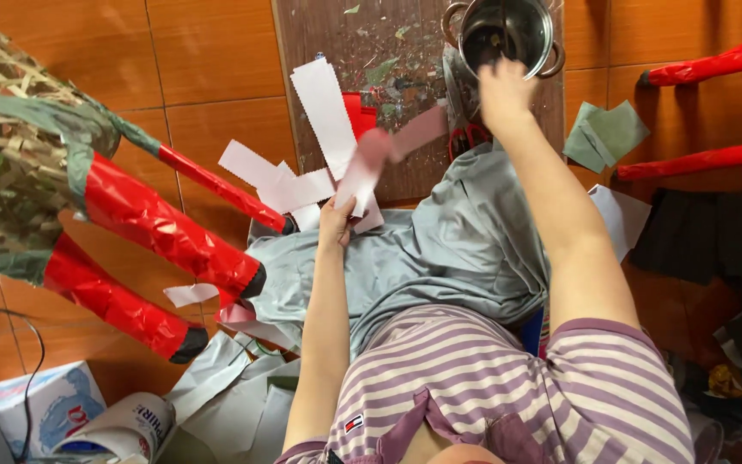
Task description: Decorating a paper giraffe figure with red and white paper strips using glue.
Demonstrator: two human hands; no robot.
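My left hand [335, 222] grips a pale pink paper strip [388, 150] that is blurred and slants up to the right over my lap. White paper strips [324, 112] lie on and beside a dirty wooden board [337, 34]. My right hand [501, 86] reaches forward into a steel pot [508, 30] standing on the board's far right end; its fingertips are hidden at the pot's rim. A grey cloth [440, 249] covers my legs.
At left stands a woven bamboo frame [2, 129] with legs wrapped in red paper [161, 228]. More red-wrapped legs [714, 64] reach in from the right. Green paper pieces [607, 133] and red scissors [467, 137] lie by the board. Paper scraps and printed packets [70, 408] lie lower left.
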